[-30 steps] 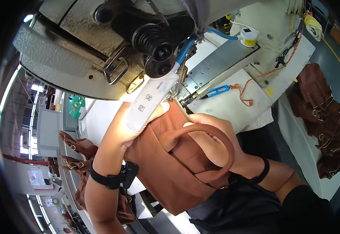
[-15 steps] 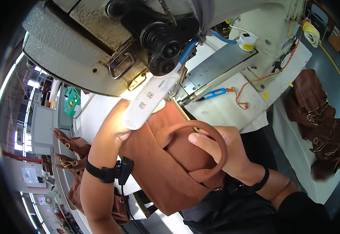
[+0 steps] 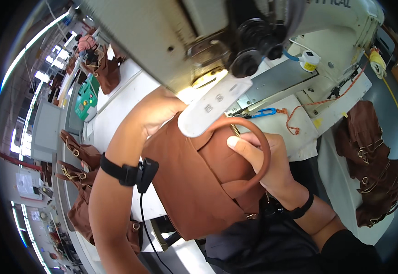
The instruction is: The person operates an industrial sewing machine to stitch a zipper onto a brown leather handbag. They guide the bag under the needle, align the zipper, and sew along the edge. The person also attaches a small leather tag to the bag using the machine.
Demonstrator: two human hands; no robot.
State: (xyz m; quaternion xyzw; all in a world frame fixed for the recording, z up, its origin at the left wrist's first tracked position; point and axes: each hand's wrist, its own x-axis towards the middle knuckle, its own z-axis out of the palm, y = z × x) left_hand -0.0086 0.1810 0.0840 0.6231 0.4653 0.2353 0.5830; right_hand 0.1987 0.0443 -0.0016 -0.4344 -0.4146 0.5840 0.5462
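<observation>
A brown leather handbag (image 3: 180, 182) with a rounded handle (image 3: 268, 155) lies slanted under the sewing machine head (image 3: 162, 41). My right hand (image 3: 269, 157) reaches by the handle and pinches the bag's edge beside a gold-toothed zipper (image 3: 234, 129), thumb on top. The zipper runs up toward the needle area, which the white lamp (image 3: 208, 109) mostly covers. At the bag's upper left is my left hand (image 3: 162, 109), bent inward; its fingers are hidden behind the lamp and machine head.
Blue thread snips (image 3: 264, 112) on an orange cord (image 3: 290, 123) lie by the machine's metal plate (image 3: 276, 86). A small white bottle (image 3: 309, 60) stands behind. More brown bags are piled at the right (image 3: 368, 169) and left (image 3: 78, 148). A green box (image 3: 87, 98) sits far left.
The whole view has shifted, so the machine and lamp appear farther right. The left fingertip seen near the zipper before is now hidden. My right hand keeps its hold on the bag.
</observation>
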